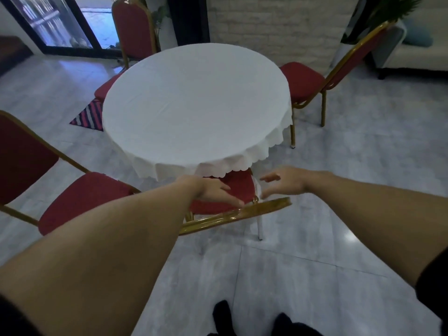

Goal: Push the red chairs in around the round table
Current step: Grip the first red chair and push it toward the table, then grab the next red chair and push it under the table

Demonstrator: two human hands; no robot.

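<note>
Red chair (232,190) sits tucked under the round table's (194,105) near edge; left hand (213,190) and right hand (283,181) hover spread, empty, beside its backrest top, likely releasing.

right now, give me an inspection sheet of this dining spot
surface: round table under a white cloth, nothing on top
job's things: near chair seat partly under the cloth; left chair stands clear of the table; far chair and right chair seats at its edge
clutter: striped mat on the floor
grippers: left hand open over the near chair's back rail; right hand open, touching nothing
cables: nothing seen
surroundings: tiled floor, glass door, brick wall, plant, sofa
</note>
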